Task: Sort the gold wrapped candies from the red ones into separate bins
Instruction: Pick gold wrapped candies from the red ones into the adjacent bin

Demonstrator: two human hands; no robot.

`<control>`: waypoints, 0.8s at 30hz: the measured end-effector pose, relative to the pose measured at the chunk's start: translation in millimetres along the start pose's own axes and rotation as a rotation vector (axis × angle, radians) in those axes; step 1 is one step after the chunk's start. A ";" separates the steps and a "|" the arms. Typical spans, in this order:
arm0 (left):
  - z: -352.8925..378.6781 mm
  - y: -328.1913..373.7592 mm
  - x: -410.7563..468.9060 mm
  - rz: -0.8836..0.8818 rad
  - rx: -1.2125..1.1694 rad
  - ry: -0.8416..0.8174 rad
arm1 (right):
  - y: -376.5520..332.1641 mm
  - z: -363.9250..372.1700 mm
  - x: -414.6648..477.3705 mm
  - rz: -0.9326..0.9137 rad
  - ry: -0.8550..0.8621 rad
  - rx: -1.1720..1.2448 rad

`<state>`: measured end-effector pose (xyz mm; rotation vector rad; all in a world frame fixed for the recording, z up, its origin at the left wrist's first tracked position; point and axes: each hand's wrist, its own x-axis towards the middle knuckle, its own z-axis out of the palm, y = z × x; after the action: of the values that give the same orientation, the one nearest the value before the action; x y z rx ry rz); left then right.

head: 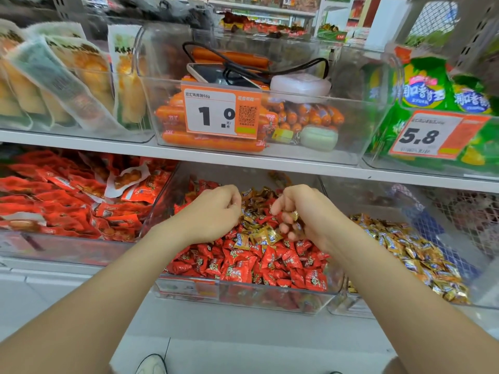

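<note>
Right hand (305,214): fingers curled inward round a small clutch of gold candies (294,215), wrappers showing between fingers and palm. It is held just above the middle bin (243,295), towards its right side.

Left hand (216,211): fingers curled downward, tips at the surface of the mixed heap. Whether it grips a candy cannot be told; the fingertips are hidden behind the knuckles.

Middle bin: clear plastic, on the lower shelf. Red candies (256,263) fill the front and sides. A patch of gold-wrapped candies (256,209) lies between the two hands and runs towards the back, mingled with red at its edges.

Right bin (351,306): clear, just beside the middle bin, holding a gold candy pile (410,247); no red is visible in it.

Left bin (54,249): clear, holding flat red snack packets (67,201).

Upper shelf (189,155): a clear bin of orange sausages (210,141) carries a price label (221,114) reading 1.0. On the sausages lie a phone (213,72), a black cable (243,63) and a white case (299,85). To the right stand green bags (421,90) behind a label reading 5.8 (432,136).

A pale shoe (152,365) shows at the bottom edge.
</note>
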<state>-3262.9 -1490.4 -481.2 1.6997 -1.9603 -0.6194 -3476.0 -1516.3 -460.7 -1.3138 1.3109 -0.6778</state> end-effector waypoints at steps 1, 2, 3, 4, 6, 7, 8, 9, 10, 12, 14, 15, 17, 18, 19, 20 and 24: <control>3.4 -0.4 1.5 0.024 0.023 -0.024 | 0.3 -0.4 0.6 -0.012 0.015 -0.042; 7.2 -1.3 2.5 0.047 0.053 -0.055 | 1.1 -0.9 2.2 -0.036 0.027 -0.075; 11.1 -2.1 3.5 0.072 0.096 -0.084 | 2.6 -1.4 3.5 -0.067 0.028 -0.088; 15.2 -3.7 4.9 0.097 0.146 -0.109 | 4.4 -1.6 4.0 -0.104 0.017 -0.075; 22.3 -6.5 6.6 0.139 0.223 -0.149 | 7.4 -1.9 4.5 -0.180 -0.010 -0.062; 23.2 -5.6 6.4 0.162 0.241 -0.176 | 8.9 -2.8 5.0 -0.223 -0.010 -0.108; 23.7 -4.5 6.7 0.174 0.256 -0.215 | 10.7 -4.5 6.7 -0.270 0.007 -0.202; 24.2 -3.0 7.6 0.189 0.278 -0.253 | 12.3 -6.1 8.5 -0.320 0.037 -0.333; 25.0 -3.1 9.0 0.196 0.312 -0.289 | 13.7 -7.2 10.3 -0.372 0.071 -0.480; 26.4 -4.6 11.4 0.198 0.382 -0.333 | 15.1 -7.3 12.8 -0.451 0.126 -0.703; 30.1 -8.3 15.6 0.208 0.425 -0.324 | 18.0 -5.4 16.0 -0.495 0.102 -0.841; 31.1 -8.5 17.0 0.208 0.431 -0.309 | 19.8 -3.7 17.8 -0.502 0.055 -0.918; 32.8 -7.7 18.2 0.182 0.462 -0.301 | 21.8 1.7 18.7 -0.464 -0.035 -1.096; 33.7 -8.0 18.7 0.166 0.480 -0.302 | 21.5 4.9 17.4 -0.438 -0.053 -1.193; 34.0 -7.1 18.3 0.161 0.487 -0.292 | 21.4 7.4 16.6 -0.420 -0.058 -1.267; 34.5 -6.7 17.5 0.156 0.489 -0.285 | 21.0 9.2 16.0 -0.416 -0.058 -1.306; 30.4 -5.0 10.8 0.184 0.457 -0.258 | 17.9 6.3 17.0 -0.461 -0.103 -1.258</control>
<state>-3279.0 -1500.8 -507.7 1.7269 -2.5625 -0.3525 -3471.8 -1526.3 -483.7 -2.6654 1.3684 0.0230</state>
